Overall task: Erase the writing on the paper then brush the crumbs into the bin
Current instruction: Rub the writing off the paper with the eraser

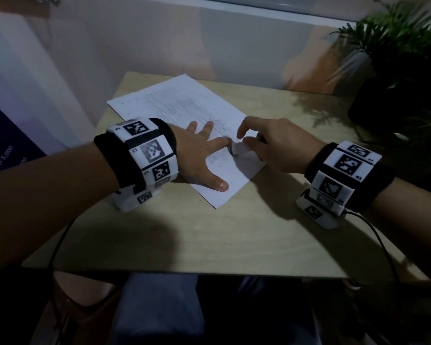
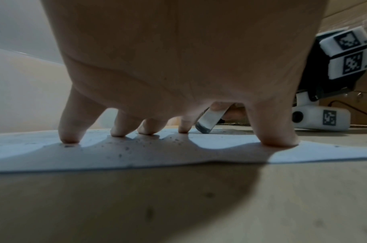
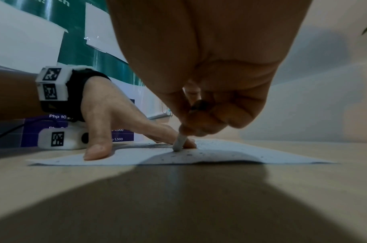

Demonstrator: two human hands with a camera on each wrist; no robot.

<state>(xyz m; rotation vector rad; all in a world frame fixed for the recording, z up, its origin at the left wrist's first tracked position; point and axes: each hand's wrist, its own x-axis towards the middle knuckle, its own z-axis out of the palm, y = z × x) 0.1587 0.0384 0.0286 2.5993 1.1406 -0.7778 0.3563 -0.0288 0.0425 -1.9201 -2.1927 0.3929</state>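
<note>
Head view: high, facing forward and down over the table (image 1: 209, 232), taking in both wrists. Left wrist view: near table level, close under the left hand (image 2: 178, 65), facing the paper (image 2: 220, 143). Right wrist view: equally low, under the right hand (image 3: 209, 74). All three share the paper and eraser (image 3: 179, 143).

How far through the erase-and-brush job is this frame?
Midway through erasing. The far part of the paper looks rubbed to grey smears. The right hand pinches the eraser on the sheet while the left hand presses it flat. Crumbs lie scattered on the sheet, unbrushed; no bin is in view.
</note>
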